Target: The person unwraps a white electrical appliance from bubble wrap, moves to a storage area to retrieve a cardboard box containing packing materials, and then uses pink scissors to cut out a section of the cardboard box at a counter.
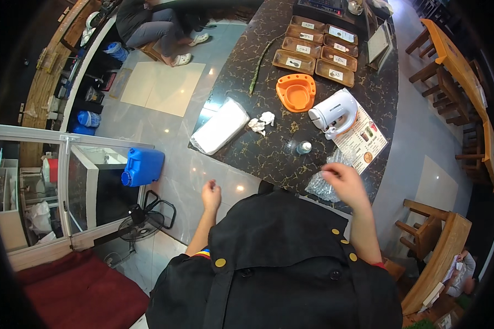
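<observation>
Over the near right part of the dark marbled counter (pixel 280 160), my right hand (pixel 342 181) hovers at a crumpled clear bubble wrap (pixel 322 188); whether it touches the wrap I cannot tell. My left hand (pixel 211 196) is off the counter's left side, above the floor, with its fingers partly curled and nothing seen in them. A white electric hand mixer (pixel 336 113) lies on a printed menu sheet (pixel 366 140). Nearby stand a small clear bottle with a white cap (pixel 304 147) and an orange plastic holder (pixel 296 93). Crumpled white tissues (pixel 262 123) lie beside a white wrapped pack (pixel 221 126).
Several brown wooden trays (pixel 293 61) with cards are at the counter's far end, near a green stalk (pixel 258 68). On the floor at left are a blue jerrycan (pixel 143 167) and a fan (pixel 141 224). A seated person (pixel 152 24) is beyond; another person (pixel 461 273) is at lower right.
</observation>
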Action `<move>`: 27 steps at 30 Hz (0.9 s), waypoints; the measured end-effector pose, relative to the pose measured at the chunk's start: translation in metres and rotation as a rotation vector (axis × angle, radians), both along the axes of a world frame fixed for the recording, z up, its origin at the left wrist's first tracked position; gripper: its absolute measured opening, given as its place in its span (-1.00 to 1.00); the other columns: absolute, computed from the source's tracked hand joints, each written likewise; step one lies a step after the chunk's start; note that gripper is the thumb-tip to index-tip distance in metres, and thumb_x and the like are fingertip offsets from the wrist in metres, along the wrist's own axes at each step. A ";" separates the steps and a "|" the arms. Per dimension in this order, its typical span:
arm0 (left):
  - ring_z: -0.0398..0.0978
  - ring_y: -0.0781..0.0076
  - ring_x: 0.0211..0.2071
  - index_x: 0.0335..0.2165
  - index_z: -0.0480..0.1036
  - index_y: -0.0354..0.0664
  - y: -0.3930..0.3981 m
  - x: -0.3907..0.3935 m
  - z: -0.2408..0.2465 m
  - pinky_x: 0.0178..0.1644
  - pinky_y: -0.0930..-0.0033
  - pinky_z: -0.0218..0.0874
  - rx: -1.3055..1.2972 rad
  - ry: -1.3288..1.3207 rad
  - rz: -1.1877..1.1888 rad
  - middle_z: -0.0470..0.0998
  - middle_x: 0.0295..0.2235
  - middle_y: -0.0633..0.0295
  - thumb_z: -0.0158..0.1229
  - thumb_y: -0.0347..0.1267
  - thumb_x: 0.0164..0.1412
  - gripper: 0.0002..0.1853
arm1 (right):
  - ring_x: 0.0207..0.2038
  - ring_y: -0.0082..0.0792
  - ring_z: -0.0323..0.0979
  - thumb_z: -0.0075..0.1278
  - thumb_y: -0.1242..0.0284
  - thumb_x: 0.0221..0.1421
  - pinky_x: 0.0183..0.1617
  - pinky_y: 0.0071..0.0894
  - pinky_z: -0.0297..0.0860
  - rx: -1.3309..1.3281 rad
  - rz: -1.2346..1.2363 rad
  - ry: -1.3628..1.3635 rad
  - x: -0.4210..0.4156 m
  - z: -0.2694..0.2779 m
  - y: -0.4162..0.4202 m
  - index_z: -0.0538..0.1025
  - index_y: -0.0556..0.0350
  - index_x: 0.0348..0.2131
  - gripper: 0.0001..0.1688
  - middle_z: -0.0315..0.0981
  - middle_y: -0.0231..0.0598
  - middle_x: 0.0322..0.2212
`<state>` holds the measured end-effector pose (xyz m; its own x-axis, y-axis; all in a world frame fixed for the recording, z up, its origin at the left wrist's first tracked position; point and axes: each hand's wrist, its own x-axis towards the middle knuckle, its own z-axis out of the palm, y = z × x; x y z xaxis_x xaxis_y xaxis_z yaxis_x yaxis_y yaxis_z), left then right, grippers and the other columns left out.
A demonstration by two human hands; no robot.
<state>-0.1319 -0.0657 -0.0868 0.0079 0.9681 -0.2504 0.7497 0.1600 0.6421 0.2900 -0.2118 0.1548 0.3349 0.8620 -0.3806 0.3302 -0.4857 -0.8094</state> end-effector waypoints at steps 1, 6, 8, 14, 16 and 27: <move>0.46 0.16 -0.15 -0.15 0.43 -0.29 -0.008 0.005 0.005 -0.07 0.23 0.28 -0.017 0.017 -0.064 0.49 -0.22 -0.02 0.13 -0.44 -0.01 -0.62 | -0.38 -0.33 0.48 0.05 0.41 0.03 -0.27 -0.43 0.37 0.020 0.070 0.134 -0.015 -0.001 0.016 0.51 0.20 -0.23 -0.71 0.52 -0.11 -0.41; 0.44 0.15 -0.11 -0.07 0.38 -0.27 -0.016 0.014 0.031 -0.04 0.20 0.27 -0.099 0.058 -0.260 0.47 -0.16 -0.05 0.14 -0.40 0.00 -0.55 | -0.05 -0.04 0.34 0.06 0.41 -0.03 -0.02 -0.25 0.31 0.160 0.362 0.040 -0.095 -0.089 0.104 0.39 0.10 -0.04 -0.49 0.21 0.12 0.02; 0.44 0.15 -0.10 -0.05 0.36 -0.28 -0.018 -0.005 0.024 -0.03 0.20 0.27 -0.130 -0.015 -0.147 0.47 -0.14 -0.05 0.14 -0.39 0.01 -0.53 | 0.16 0.16 0.07 0.05 0.40 -0.02 0.16 -0.05 0.13 0.147 0.222 -0.275 -0.115 -0.123 0.145 0.31 0.01 0.06 -0.39 -0.13 0.24 0.18; 0.46 0.24 -0.15 -0.07 0.37 -0.34 -0.074 -0.118 -0.003 -0.05 0.30 0.26 -0.242 -0.048 0.166 0.50 -0.19 -0.01 0.17 -0.41 0.01 -0.54 | 0.27 0.30 -0.27 0.03 0.24 0.02 0.30 0.17 -0.23 0.140 0.064 -0.604 -0.112 -0.182 0.204 0.27 -0.20 0.13 -0.34 -0.26 0.09 0.26; 0.44 0.25 -0.17 -0.10 0.38 -0.33 -0.113 -0.182 -0.044 -0.05 0.31 0.23 -0.310 -0.081 0.277 0.49 -0.22 0.00 0.15 -0.39 0.03 -0.58 | 0.28 0.23 -0.24 0.01 0.25 0.05 0.31 0.13 -0.23 0.170 0.103 -0.661 -0.116 -0.182 0.196 0.35 -0.25 0.07 -0.45 -0.20 -0.07 0.27; 0.31 0.43 -0.46 -0.35 0.34 -0.22 -0.031 -0.370 -0.042 -0.39 0.43 0.10 -0.620 -0.084 0.195 0.35 -0.48 0.22 0.03 -0.46 0.06 -0.88 | 0.22 0.09 0.01 0.01 0.45 -0.03 0.29 0.03 -0.06 0.213 -0.157 -0.726 -0.158 -0.189 0.199 0.43 0.02 -0.08 -0.56 0.03 -0.02 0.18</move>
<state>-0.5023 -0.0964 -0.1287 -0.1094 0.6302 -0.7687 0.6208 0.6473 0.4423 0.1321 -0.0128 -0.0345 0.5612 0.8140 0.1501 0.7545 -0.4285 -0.4972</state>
